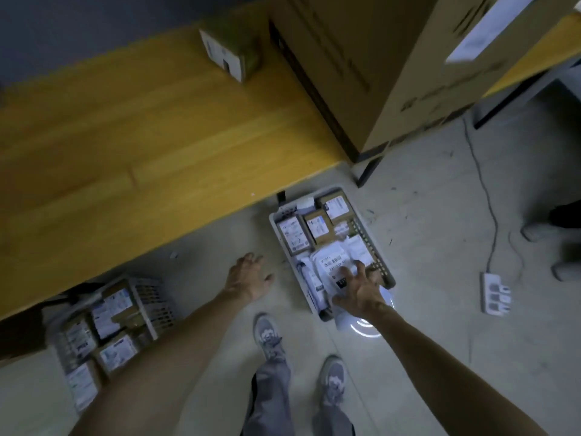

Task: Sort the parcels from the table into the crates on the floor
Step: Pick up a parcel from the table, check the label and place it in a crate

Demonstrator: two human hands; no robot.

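Reaching down over the right crate (380,262), the right hand (361,287) spreads its fingers on a white parcel (333,265) lying inside, while the left hand (248,278) hovers open beside it, holding nothing.

Two white slatted crates on the floor: right crate (374,243) packed with brown boxes and white mailers (333,262); left crate (151,300) full of labelled boxes. One small parcel (231,53) upright on the yellow table (125,146).
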